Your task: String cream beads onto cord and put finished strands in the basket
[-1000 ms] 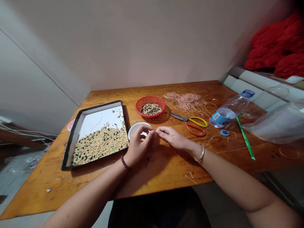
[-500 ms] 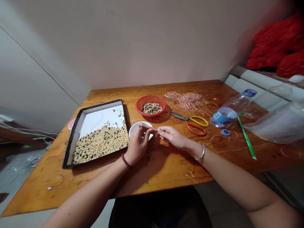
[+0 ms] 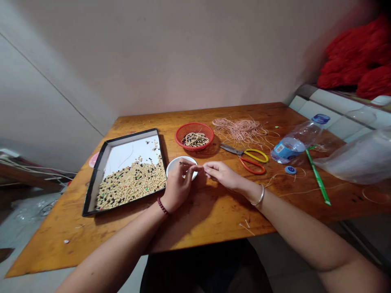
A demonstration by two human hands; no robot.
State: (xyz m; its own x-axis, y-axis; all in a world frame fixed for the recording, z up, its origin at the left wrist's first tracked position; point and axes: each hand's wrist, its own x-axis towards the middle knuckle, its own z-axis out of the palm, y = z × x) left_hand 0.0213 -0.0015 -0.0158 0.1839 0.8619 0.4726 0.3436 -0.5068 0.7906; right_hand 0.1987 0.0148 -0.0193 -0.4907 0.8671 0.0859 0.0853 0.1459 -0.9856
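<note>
My left hand (image 3: 180, 181) is over the near side of a small white bowl (image 3: 171, 163), with its fingers bent and closed. Right beside it, my right hand (image 3: 221, 175) pinches thumb against forefinger, its tips meeting the left fingertips. Whatever lies between the fingers is too small to make out. To the left, a black-rimmed shallow tray (image 3: 122, 137) holds many cream beads (image 3: 134, 185) mixed with black and a few coloured ones. Behind the bowl stands a red plastic basket (image 3: 180, 132) with strung-looking beads (image 3: 195, 139) in it.
Tangled pink cord (image 3: 240, 130) lies at the back beside scissors (image 3: 244, 154) with yellow and orange handles. Further right are a water bottle (image 3: 288, 148), a blue cap (image 3: 290, 170), a green strip (image 3: 317, 177) and a clear plastic bag (image 3: 360, 158). Thread scraps (image 3: 247, 226) lie near the front edge.
The view has shifted very slightly. Both hands stay at the same place with fingertips together; nothing else has visibly moved.
</note>
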